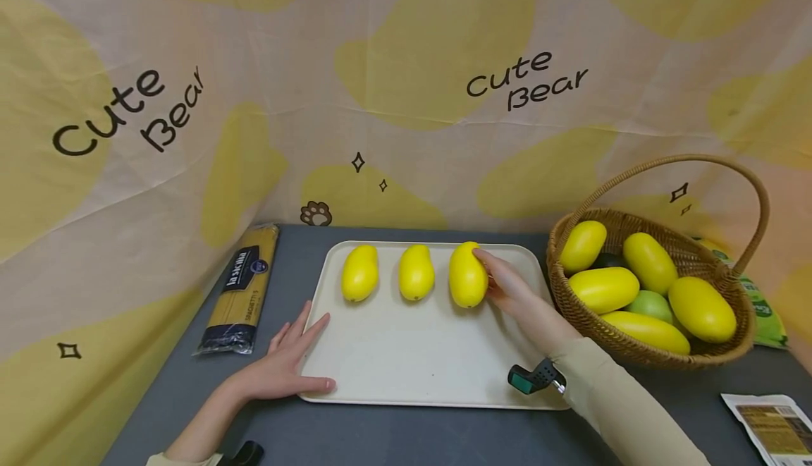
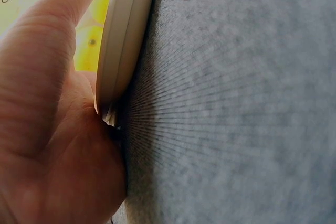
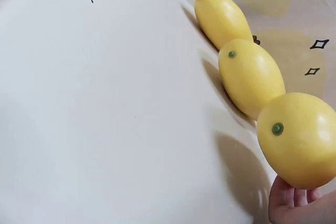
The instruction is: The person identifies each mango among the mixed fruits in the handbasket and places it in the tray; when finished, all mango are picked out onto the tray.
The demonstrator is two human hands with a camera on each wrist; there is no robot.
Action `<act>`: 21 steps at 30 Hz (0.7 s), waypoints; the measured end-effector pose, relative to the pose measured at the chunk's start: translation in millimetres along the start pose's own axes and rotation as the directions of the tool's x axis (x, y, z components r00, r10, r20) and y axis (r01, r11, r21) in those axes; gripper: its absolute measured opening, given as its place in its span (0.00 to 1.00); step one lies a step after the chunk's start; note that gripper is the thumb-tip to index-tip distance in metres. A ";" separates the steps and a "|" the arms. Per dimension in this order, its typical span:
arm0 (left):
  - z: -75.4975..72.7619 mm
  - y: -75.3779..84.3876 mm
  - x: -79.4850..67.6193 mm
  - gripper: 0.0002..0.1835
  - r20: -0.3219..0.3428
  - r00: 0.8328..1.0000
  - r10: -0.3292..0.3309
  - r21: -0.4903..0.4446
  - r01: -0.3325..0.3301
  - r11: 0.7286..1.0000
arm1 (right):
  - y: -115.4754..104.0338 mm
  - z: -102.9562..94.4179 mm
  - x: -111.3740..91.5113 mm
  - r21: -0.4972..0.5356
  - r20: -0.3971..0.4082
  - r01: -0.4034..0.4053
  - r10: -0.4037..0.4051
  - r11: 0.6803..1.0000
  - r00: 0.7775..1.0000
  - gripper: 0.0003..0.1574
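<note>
My right hand (image 1: 517,293) holds the rightmost of three yellow mangoes, a plump mango (image 1: 468,277), from its right side over the back of a white tray (image 1: 406,360). In the right wrist view, fingertips (image 3: 299,195) curl behind that mango, and its shadow falls on the tray beside it. The middle mango (image 1: 416,273) and the left mango (image 1: 359,273) lie in a row with it along the back rim. At the tray's left edge, my left hand (image 1: 282,364) spreads its fingers, the thumb over the near left corner.
A wicker basket (image 1: 634,357) with a tall handle holds several yellow fruits and a green one at the right. A spaghetti pack (image 1: 244,293) lies left of the tray. A green bag (image 1: 764,311) sits behind the basket, and a flat packet (image 1: 774,424) lies at front right.
</note>
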State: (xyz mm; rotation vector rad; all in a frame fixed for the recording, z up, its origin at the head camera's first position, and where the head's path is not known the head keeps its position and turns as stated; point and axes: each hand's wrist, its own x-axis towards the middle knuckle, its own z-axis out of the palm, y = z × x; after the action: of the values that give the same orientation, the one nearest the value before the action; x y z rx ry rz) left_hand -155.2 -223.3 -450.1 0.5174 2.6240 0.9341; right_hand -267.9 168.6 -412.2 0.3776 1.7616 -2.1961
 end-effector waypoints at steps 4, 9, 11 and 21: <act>0.0 -0.6 -0.2 0.58 -0.005 1.000 0.004 0.001 -0.004 1.000 | 3.3 5.0 8.5 -0.016 0.015 0.022 -0.021 1.000 1.000 0.36; 0.7 0.5 -0.6 0.58 -0.001 1.000 0.003 -0.008 -0.003 1.000 | 5.7 8.3 15.6 -0.081 -0.012 0.040 -0.041 0.996 0.999 0.36; 1.2 0.5 -0.6 0.58 0.001 1.000 0.003 -0.014 -0.003 1.000 | 6.1 9.0 17.3 -0.125 -0.031 0.038 -0.042 0.991 0.999 0.36; 1.2 -0.2 0.2 0.58 -0.005 1.000 0.003 -0.003 -0.003 1.000 | 6.4 6.7 24.6 -0.337 -0.115 0.058 -0.102 0.940 0.988 0.39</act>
State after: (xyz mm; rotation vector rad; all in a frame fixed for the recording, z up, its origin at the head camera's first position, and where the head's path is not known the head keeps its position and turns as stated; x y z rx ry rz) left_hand -154.9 -222.7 -451.2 0.5187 2.6269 0.9409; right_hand -288.1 159.2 -426.0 0.3811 2.2093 -1.9090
